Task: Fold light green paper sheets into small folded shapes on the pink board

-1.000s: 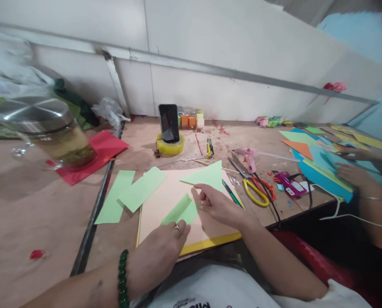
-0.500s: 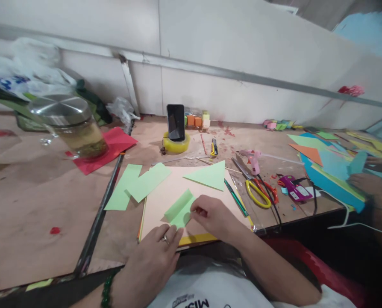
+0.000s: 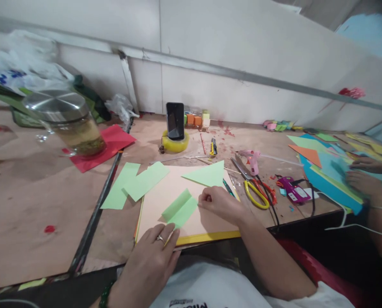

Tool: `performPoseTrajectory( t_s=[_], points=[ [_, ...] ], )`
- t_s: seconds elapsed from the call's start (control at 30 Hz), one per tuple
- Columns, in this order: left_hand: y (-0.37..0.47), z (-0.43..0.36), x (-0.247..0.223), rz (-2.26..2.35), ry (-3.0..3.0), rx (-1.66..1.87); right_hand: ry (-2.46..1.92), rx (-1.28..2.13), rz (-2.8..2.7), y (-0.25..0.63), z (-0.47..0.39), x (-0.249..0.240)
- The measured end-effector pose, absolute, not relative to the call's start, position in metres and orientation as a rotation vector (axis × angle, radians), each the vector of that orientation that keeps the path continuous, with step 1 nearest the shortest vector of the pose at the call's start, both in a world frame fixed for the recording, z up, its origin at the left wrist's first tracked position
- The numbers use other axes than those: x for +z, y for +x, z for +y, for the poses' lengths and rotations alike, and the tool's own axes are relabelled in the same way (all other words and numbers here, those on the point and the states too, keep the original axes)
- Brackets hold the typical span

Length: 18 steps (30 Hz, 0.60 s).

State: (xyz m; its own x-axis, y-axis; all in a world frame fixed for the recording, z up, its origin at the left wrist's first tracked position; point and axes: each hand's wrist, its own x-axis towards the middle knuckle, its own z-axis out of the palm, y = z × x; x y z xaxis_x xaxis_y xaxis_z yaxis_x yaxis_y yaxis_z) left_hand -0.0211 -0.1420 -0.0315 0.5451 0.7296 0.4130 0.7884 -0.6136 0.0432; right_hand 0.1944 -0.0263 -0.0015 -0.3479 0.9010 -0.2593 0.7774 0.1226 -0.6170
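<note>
A green paper piece [image 3: 180, 209] with a crease and a raised flap along its upper left lies on the pale peach sheets. My left hand [image 3: 155, 252], a ring on one finger, lies with its fingertips on the paper's lower edge, fingers extended. Curled closed, my right hand [image 3: 221, 204] rests by the paper's right corner; its fingertips are partly hidden, so I cannot make out what is in them. Two green strips [image 3: 146, 182] overlap at the upper left, and a green triangle [image 3: 207, 173] sits above my right hand. A green pen [image 3: 228, 187] is partly covered by that hand.
Scissors [image 3: 255, 192], a pink glue gun [image 3: 253, 158] and a purple power strip [image 3: 293, 189] lie to the right. A phone [image 3: 175, 122] leans on yellow tape [image 3: 174, 143]. A glass jar [image 3: 78, 132] stands left. Another person's hands [image 3: 362, 175] handle blue paper at far right.
My right hand has shifted slightly right and up, uncovering the green paper's right corner and covering more of the pen. My left hand stays at the lower edge.
</note>
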Motion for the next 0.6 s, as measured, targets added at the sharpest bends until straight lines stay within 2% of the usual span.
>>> performPoseTrajectory(
  t_s=[0.17, 0.33, 0.47, 0.6],
  points=[
    [-0.022, -0.142, -0.029, -1.388, -2.64, -0.529, -1.671, 0.987, -2.213, 0.206, -0.024, 0.002],
    [-0.022, -0.142, -0.026, -1.412, -2.637, -0.483, -1.577, 0.913, -2.233, 0.175, -0.048, 0.011],
    [-0.022, -0.141, -0.027, -1.418, -2.623, -0.498, -1.692, 0.837, -2.394, 0.146, -0.053, 0.01],
    [-0.024, -0.141, -0.031, -1.386, -2.638, -0.524, -1.772, 0.882, -2.309, 0.149, -0.036, 0.008]
  ],
)
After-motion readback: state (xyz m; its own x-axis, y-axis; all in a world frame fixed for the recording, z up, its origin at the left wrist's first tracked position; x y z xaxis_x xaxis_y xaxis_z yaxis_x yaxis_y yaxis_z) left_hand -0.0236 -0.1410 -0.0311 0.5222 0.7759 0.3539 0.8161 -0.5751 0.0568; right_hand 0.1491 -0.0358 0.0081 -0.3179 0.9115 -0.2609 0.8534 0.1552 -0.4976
